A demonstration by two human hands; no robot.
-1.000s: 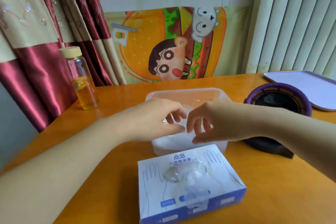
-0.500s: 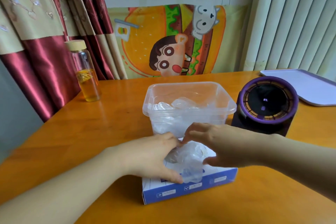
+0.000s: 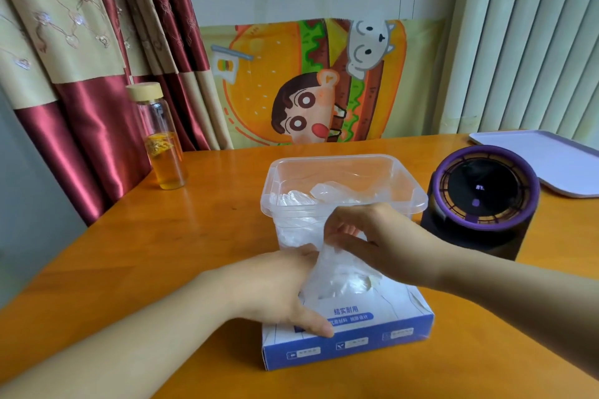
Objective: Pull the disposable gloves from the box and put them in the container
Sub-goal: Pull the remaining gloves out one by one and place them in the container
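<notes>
A clear glove (image 3: 337, 278) stands half out of the slot in the top of the blue-and-white box (image 3: 372, 330), its upper end pinched between the thumb and curled fingers of the right hand (image 3: 382, 243). The left hand (image 3: 278, 291) presses flat on the box top, thumb stretched toward its front edge, gripping nothing. Just behind the box, the container (image 3: 343, 160) holds more crumpled gloves (image 3: 324, 193). On the table (image 3: 162, 253) a bottle (image 3: 162, 146) stands far left, a purple device (image 3: 483, 201) right, beside a tray (image 3: 551, 159).

Glove (image 3: 340, 278) in right hand (image 3: 382, 243), over box (image 3: 372, 335) opening
</notes>
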